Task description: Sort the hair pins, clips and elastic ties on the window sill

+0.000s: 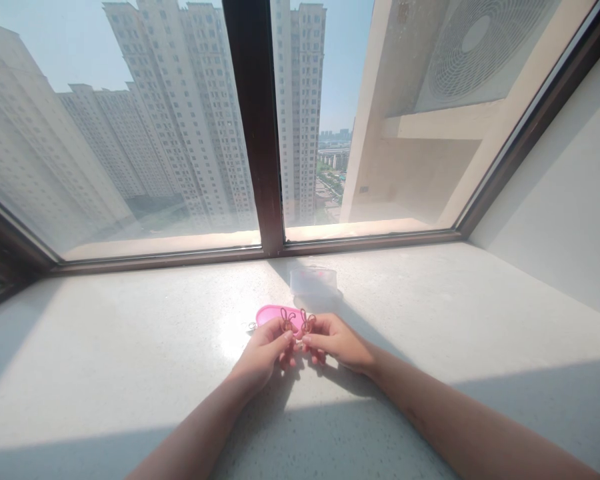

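My left hand (267, 348) pinches a small brown looped piece (287, 320), shaped like a bow of thin cord, between thumb and fingers. A matching brown looped piece (307, 323) is pinched in my right hand (341, 341). Both hands are close together, and the two pieces stand side by side with their loops upward. Whether they are joined below the thumbs I cannot tell. Right behind the fingers lies a pink oval tray or case (273, 311), its near side partly hidden by my hands.
A small shiny metal-looking item (251, 327) lies by the left end of the pink case. Farther back is a translucent plastic box (314, 283) with pinkish spots. The pale stone sill (130, 347) ends at a dark-framed window (273, 200), with a white wall (565, 193) to the right.
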Demonstrator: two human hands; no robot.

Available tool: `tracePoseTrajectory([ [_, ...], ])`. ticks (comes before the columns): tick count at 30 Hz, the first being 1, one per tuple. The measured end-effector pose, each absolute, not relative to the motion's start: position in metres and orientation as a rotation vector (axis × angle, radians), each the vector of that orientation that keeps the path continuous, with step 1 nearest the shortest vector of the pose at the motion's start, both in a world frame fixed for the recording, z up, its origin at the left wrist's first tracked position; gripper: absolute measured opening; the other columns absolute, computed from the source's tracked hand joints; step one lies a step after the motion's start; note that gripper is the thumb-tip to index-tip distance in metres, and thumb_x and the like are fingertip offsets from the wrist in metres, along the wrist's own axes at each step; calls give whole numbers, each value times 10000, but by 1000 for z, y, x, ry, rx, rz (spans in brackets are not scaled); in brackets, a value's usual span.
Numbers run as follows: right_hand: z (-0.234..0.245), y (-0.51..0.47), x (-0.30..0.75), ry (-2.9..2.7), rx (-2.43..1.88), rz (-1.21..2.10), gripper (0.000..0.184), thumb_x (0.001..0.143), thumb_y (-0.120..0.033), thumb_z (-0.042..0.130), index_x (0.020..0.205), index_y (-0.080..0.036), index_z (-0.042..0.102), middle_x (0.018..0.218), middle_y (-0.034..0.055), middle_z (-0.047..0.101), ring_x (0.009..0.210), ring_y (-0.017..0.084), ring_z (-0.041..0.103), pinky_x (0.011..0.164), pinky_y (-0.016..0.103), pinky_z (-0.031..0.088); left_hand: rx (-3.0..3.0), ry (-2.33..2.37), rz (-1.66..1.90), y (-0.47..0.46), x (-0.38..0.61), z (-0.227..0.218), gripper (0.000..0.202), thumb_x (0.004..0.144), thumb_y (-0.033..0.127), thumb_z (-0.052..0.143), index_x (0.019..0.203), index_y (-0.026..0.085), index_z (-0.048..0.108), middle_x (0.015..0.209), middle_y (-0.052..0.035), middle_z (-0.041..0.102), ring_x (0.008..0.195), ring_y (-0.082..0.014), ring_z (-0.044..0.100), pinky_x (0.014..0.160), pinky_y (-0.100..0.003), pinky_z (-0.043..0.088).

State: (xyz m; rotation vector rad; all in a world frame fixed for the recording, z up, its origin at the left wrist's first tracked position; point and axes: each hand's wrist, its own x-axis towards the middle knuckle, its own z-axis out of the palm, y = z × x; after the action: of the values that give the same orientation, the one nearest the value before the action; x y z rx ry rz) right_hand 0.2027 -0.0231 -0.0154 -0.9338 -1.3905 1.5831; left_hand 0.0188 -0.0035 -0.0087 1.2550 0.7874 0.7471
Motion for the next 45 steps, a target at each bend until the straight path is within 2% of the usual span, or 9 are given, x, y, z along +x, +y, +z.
tracePoseTrajectory([
  [45,-15,-23,203,-1377,-930,1589,188,823,-296,651,850,-112,630,695,35,648,494,82,574,422,168,421,1212,807,734,-6,20,-3,195,843,338,603,841,148,559,652,3,583,493,-78,538,445,-171,379],
])
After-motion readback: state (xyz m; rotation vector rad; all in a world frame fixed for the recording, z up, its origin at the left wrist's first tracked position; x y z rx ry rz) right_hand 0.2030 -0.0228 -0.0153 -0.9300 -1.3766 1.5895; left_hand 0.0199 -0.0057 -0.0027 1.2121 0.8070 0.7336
